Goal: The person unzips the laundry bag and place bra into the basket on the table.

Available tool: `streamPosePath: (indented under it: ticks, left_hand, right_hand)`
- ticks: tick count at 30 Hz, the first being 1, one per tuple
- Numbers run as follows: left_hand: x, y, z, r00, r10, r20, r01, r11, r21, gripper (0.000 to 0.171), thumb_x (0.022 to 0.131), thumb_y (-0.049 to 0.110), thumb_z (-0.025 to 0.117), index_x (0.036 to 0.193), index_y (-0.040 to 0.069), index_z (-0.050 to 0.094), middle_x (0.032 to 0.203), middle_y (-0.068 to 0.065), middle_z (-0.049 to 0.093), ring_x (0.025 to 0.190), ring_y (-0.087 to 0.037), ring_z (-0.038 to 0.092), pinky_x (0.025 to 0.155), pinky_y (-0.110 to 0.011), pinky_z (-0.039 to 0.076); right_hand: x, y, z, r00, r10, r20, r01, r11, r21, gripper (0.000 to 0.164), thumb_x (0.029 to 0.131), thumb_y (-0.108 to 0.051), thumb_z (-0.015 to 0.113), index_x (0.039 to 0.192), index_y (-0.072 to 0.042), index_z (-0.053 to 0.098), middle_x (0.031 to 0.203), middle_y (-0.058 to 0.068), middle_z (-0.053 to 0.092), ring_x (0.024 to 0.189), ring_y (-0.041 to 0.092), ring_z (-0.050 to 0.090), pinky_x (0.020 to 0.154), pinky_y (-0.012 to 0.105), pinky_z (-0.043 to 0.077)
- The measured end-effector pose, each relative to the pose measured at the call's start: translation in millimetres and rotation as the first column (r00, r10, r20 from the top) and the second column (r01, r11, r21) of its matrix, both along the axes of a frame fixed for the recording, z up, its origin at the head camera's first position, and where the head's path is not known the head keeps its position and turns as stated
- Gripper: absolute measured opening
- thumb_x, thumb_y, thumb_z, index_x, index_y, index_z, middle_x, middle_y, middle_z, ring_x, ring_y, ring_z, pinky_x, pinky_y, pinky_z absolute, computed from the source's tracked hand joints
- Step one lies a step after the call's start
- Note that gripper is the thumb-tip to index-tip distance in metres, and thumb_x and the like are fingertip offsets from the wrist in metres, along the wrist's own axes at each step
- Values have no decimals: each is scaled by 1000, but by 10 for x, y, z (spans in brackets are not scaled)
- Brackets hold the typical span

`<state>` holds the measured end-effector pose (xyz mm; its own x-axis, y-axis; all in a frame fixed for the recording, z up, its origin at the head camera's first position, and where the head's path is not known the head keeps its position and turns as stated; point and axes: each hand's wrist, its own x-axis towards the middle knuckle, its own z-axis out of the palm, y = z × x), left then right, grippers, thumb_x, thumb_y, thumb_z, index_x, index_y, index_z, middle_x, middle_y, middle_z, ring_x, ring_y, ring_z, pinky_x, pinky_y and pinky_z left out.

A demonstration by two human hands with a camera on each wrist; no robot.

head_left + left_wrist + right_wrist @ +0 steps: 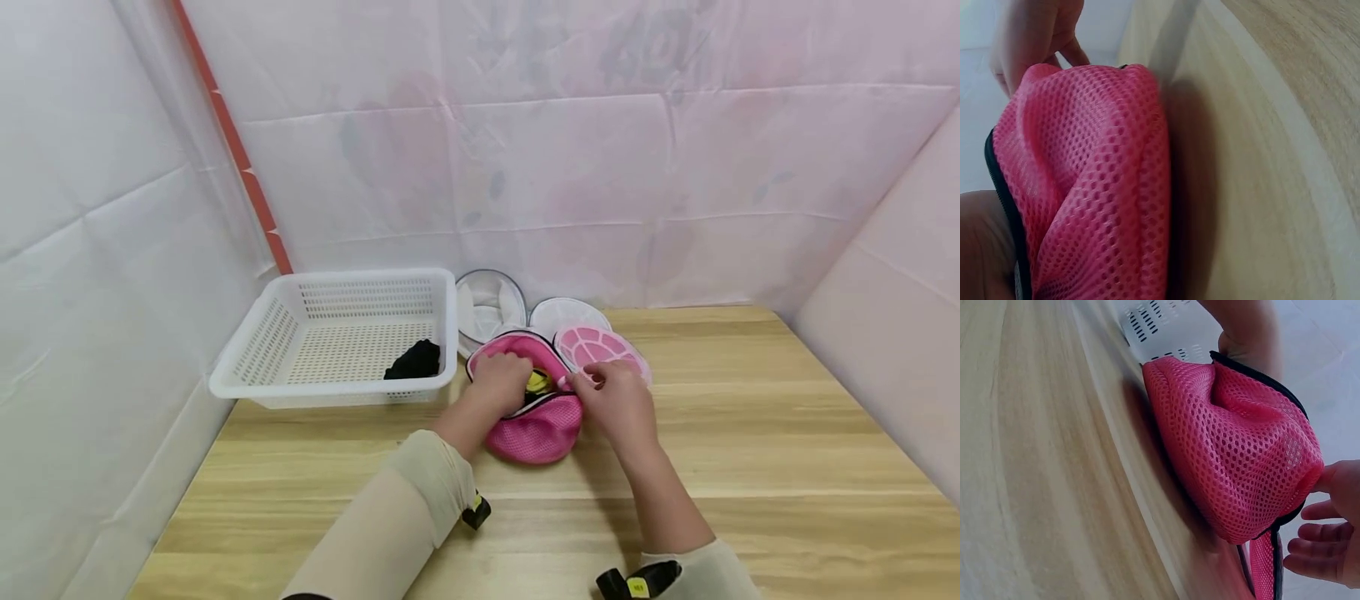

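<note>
A pink mesh zip bag (534, 437) with black edging sits on the wooden table, its top unzipped. My left hand (501, 382) reaches down into the opening from the left, and its fingers are hidden inside, so I cannot tell what they hold. Beside it in the bag shows a yellow and black thing (538, 382). At the right end of the opening my right hand (621, 407) pinches the bag's edge between thumb and forefinger. In the right wrist view the other fingers (1319, 549) of that hand spread away from the mesh (1235, 450).
Left of the bag stands a white perforated basket (322, 392) with a black cloth item (415, 361) in its near right corner. Behind the bag lie a round clear-rimmed mesh piece (491, 304), a white disc (568, 313) and a pink-and-white round panel (606, 346). White sheeting (555, 183) walls the back.
</note>
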<state>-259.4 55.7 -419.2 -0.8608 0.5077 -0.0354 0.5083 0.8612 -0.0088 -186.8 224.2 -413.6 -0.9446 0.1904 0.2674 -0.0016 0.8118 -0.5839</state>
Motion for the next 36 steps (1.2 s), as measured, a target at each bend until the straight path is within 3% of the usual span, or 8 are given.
streamPosePath:
  ticks: [3, 8, 16, 20, 22, 26, 30, 36]
  left_hand:
    - [7, 37, -20, 1000, 16, 0, -16, 999, -30, 19, 93, 19, 61, 112, 18, 65, 113, -5, 68, 103, -27, 64, 83, -46, 49]
    - [-5, 73, -37, 999, 35, 1, -35, 999, -26, 25, 93, 20, 62, 118, 16, 61, 117, -5, 68, 105, -27, 65, 86, -46, 48]
    - [-61, 49, -123, 994, 107, -26, -104, 990, 94, 43, 86, 23, 71, 124, 16, 51, 108, -3, 72, 100, -24, 68, 93, -49, 46]
    - [-99, 12, -175, 992, 124, -4, -121, 977, 173, 57, 81, 25, 77, 129, 15, 47, 102, -4, 72, 96, -25, 68, 87, -48, 50]
    - [-112, -18, -195, 993, 121, 14, -120, 966, 230, 54, 79, 22, 78, 123, 17, 48, 99, -4, 71, 91, -25, 69, 80, -47, 52]
    - [-132, -85, -218, 995, 97, 16, -96, 926, 364, 45, 75, 17, 80, 111, 20, 54, 97, 0, 69, 87, -20, 66, 71, -41, 53]
    - [-151, -126, -181, 998, 64, 11, -60, 857, 512, 43, 72, 21, 86, 107, 21, 63, 100, 2, 68, 91, -17, 64, 78, -34, 54]
    - [-182, -147, -63, 998, 57, 9, -48, 743, 667, 41, 72, 17, 86, 106, 16, 63, 96, 0, 67, 87, -17, 62, 80, -32, 54]
  right_hand:
    - [-6, 0, -7, 999, 16, 40, -15, 1000, -17, 40, 92, -31, 66, 112, 2, 72, 108, 22, 70, 95, 34, 66, 81, 48, 58]
    - [-16, -3, -7, 997, 35, 70, -33, 999, -35, 39, 92, -32, 65, 111, 1, 72, 103, 20, 73, 85, 29, 68, 74, 43, 58]
    - [-23, -6, -24, 993, 34, 111, -30, 999, -38, 38, 93, -33, 66, 107, 1, 73, 98, 18, 73, 79, 25, 65, 67, 35, 57]
    - [-22, -7, -29, 991, 28, 128, -23, 999, -41, 36, 92, -33, 66, 106, -1, 74, 95, 15, 73, 73, 22, 60, 61, 27, 52]
    - [-23, -8, -38, 990, 29, 136, -23, 999, -48, 35, 92, -33, 67, 106, -2, 74, 93, 14, 73, 71, 21, 58, 60, 25, 50]
    - [-28, -14, -59, 990, 38, 136, -30, 998, -63, 35, 92, -35, 67, 105, -3, 75, 92, 12, 73, 70, 20, 57, 59, 26, 49]
    - [-40, -9, -66, 991, 45, 125, -38, 997, -64, 36, 92, -35, 67, 105, -3, 75, 92, 12, 73, 70, 19, 57, 59, 26, 48]
    - [-36, -3, -68, 989, 54, 138, -45, 997, -68, 34, 93, -32, 65, 105, -2, 74, 89, 11, 72, 67, 18, 55, 56, 26, 47]
